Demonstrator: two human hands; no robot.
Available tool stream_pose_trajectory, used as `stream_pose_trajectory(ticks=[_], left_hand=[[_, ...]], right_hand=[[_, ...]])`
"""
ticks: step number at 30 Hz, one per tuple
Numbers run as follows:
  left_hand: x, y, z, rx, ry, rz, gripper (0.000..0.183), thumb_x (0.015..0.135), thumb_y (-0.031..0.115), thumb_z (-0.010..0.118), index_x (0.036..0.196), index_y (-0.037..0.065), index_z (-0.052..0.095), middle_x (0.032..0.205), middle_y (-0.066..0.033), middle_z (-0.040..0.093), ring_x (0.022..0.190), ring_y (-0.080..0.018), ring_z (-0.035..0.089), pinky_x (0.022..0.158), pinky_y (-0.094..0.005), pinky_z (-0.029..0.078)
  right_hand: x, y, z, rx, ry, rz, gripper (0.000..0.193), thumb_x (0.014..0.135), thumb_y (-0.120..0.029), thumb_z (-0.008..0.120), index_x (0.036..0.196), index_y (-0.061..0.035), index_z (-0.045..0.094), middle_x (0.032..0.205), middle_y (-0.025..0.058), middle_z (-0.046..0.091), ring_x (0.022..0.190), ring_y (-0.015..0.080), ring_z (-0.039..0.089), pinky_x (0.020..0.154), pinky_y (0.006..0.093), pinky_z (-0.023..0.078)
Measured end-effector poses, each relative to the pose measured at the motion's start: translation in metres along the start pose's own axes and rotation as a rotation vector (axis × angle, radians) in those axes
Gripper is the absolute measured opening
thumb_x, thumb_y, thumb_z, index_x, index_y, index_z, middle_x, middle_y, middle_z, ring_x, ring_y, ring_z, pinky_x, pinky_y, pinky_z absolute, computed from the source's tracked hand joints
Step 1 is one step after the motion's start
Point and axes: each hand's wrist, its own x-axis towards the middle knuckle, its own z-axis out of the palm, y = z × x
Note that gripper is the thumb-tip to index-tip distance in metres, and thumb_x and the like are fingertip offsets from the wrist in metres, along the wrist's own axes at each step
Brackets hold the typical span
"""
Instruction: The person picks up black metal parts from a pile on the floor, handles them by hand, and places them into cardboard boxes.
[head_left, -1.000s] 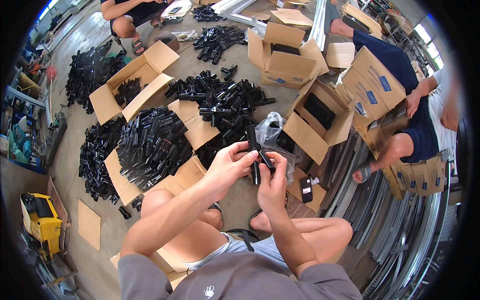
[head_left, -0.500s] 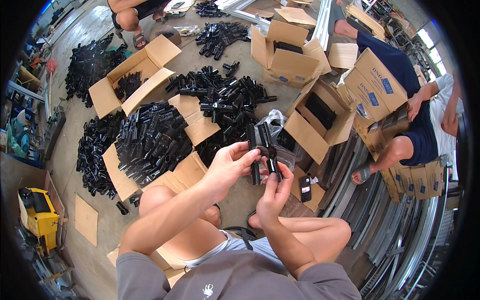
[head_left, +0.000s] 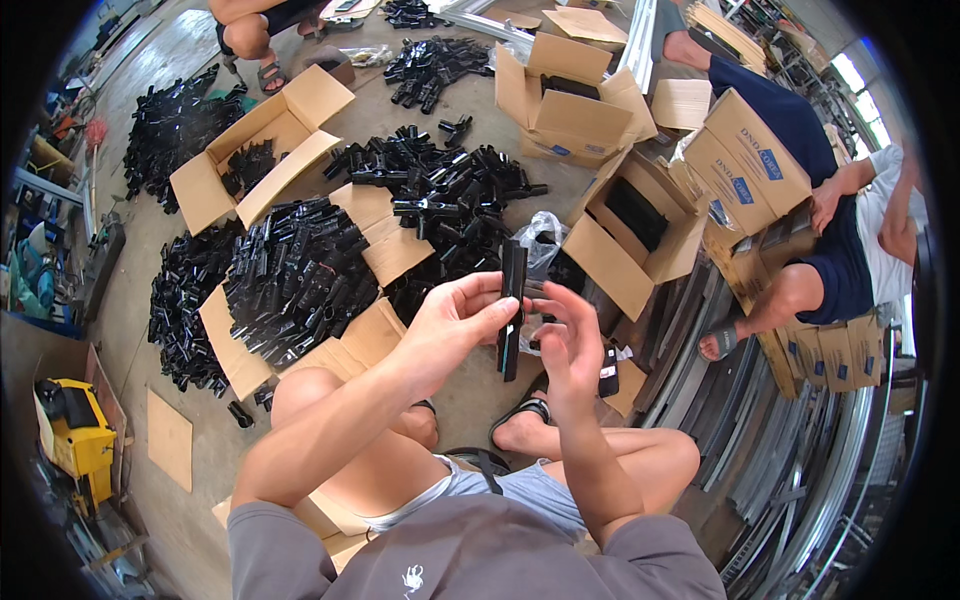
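Note:
Upright between the fingertips of my left hand (head_left: 455, 320) is a long, slim black part (head_left: 512, 345) with a glossy surface. The thumb lies across its middle. My right hand (head_left: 570, 345) is just to the right of it, fingers apart and curved, with nothing seen in them; whether a fingertip touches the part is unclear. Beyond my hands lies a heap of similar black parts (head_left: 460, 195), and a larger heap (head_left: 300, 280) lies to the left on cardboard. A clear plastic bag (head_left: 541, 240) sits just past the held part.
Open cardboard boxes (head_left: 255, 175) (head_left: 640, 235) hold black parts. Long metal profiles (head_left: 730, 440) lie at the right. A person (head_left: 880, 230) sits beside a carton (head_left: 745, 165); another person's leg (head_left: 250, 40) shows far left. A yellow machine (head_left: 80, 435) stands at the left.
My right hand has let go and drawn slightly right, its fingers now spread. Two black lengths showed side by side before; now only one shows, upright in my left hand.

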Motion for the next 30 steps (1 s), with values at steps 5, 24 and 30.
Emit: stream_pose_trajectory(ticks=[5, 24, 30], left_hand=[[0.001, -0.021, 0.000, 0.130, 0.035, 0.005, 0.044, 0.104, 0.014, 0.067, 0.142, -0.004, 0.052, 0.123, -0.0129, 0.073, 0.110, -0.0125, 0.067, 0.094, -0.0305, 0.055], [0.001, -0.040, 0.002, 0.627, 0.052, 0.029, 0.041, 0.097, 0.007, 0.074, 0.128, -0.002, 0.050, 0.114, -0.0172, 0.073, 0.106, -0.0212, 0.073, 0.091, -0.0348, 0.059], [0.000, -0.037, 0.005, 0.659, -0.011, 0.120, 0.031, 0.097, 0.007, 0.071, 0.121, -0.003, 0.054, 0.107, -0.0177, 0.075, 0.101, -0.0243, 0.076, 0.086, -0.0363, 0.059]], right_hand=[[0.023, -0.020, -0.003, 0.110, -0.255, 0.463, 0.048, 0.104, -0.020, 0.068, 0.147, -0.0023, 0.053, 0.121, 0.0040, 0.070, 0.107, 0.0149, 0.067, 0.091, 0.0301, 0.056], [-0.008, 0.013, -0.014, 0.466, 0.002, 0.618, 0.035, 0.105, -0.016, 0.066, 0.138, -0.0072, 0.055, 0.126, 0.0034, 0.065, 0.113, 0.0143, 0.066, 0.089, 0.0364, 0.061], [-0.009, 0.009, -0.020, 0.403, -0.086, 0.635, 0.032, 0.102, -0.017, 0.071, 0.129, -0.0073, 0.060, 0.121, 0.0018, 0.066, 0.110, 0.0117, 0.067, 0.089, 0.0325, 0.061]])
